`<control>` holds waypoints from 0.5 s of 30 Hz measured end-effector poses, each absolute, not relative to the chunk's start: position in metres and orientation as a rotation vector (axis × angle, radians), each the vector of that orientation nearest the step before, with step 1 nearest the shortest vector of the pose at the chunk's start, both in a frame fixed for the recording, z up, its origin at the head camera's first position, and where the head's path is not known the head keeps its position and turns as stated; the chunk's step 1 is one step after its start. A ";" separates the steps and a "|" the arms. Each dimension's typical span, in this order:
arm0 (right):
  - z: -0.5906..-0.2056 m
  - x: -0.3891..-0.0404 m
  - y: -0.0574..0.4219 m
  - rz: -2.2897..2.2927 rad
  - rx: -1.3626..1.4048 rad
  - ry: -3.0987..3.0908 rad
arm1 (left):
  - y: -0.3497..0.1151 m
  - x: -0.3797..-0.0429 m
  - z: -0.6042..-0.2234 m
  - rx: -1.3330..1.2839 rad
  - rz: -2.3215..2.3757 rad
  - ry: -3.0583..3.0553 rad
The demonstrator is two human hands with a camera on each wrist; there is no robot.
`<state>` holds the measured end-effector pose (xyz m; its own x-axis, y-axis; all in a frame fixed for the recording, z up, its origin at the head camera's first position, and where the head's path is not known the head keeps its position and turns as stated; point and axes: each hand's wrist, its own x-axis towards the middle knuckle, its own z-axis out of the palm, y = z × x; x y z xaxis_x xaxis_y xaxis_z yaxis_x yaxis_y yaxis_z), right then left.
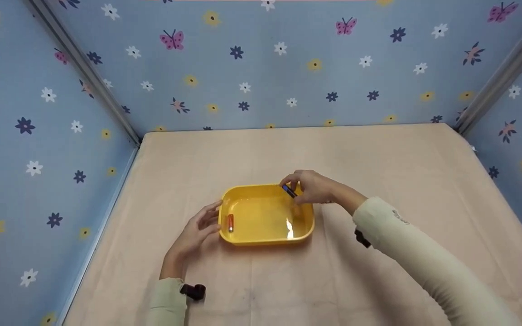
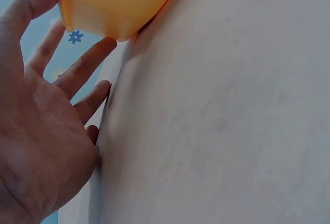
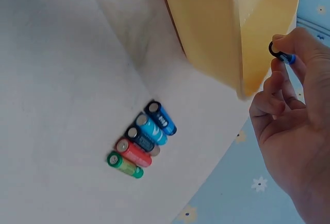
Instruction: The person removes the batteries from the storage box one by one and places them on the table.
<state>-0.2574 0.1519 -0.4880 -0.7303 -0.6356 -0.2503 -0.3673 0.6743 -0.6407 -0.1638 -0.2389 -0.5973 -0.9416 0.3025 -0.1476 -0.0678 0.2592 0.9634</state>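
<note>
A yellow tray (image 1: 261, 241) stands on the table, with an orange battery (image 1: 230, 223) lying inside near its left wall. My right hand (image 1: 313, 186) pinches a black battery with a blue end (image 3: 282, 54) between thumb and finger, over the tray's back right corner. The battery is tilted and clear of the tray floor. At the tray's left side, my left hand (image 1: 196, 231) touches the outer wall and rim with spread, gently bent fingers. In the left wrist view its palm is bare and holds nothing.
Several batteries, including a green one (image 3: 125, 164) and a red one (image 3: 134, 153), lie in a row on the table beside the tray's right side; the right arm mostly covers them in the head view. Flowered blue panels (image 1: 261, 68) enclose the cloth-covered table (image 1: 252, 290).
</note>
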 end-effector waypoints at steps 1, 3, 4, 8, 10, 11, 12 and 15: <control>-0.487 -0.259 0.155 -0.809 -0.761 2.432 | -0.239 -0.164 -0.596 0.221 1.731 2.232; -0.486 -0.262 0.162 -0.849 -0.733 2.445 | -0.239 -0.165 -0.595 0.226 1.730 2.235; -0.486 -0.264 0.166 -0.867 -0.715 2.455 | -0.239 -0.166 -0.595 0.229 1.727 2.236; -0.487 -0.268 0.182 -0.914 -0.660 2.495 | -0.239 -0.166 -0.596 0.255 1.731 2.236; -0.489 -0.269 0.190 -0.923 -0.642 2.512 | -0.239 -0.166 -0.597 0.261 1.740 2.225; -0.490 -0.270 0.193 -0.928 -0.630 2.517 | -0.239 -0.165 -0.597 0.262 1.742 2.223; -0.492 -0.270 0.197 -0.930 -0.619 2.522 | -0.239 -0.165 -0.597 0.260 1.743 2.222; -0.496 -0.270 0.207 -0.929 -0.599 2.537 | -0.239 -0.164 -0.597 0.240 1.740 2.226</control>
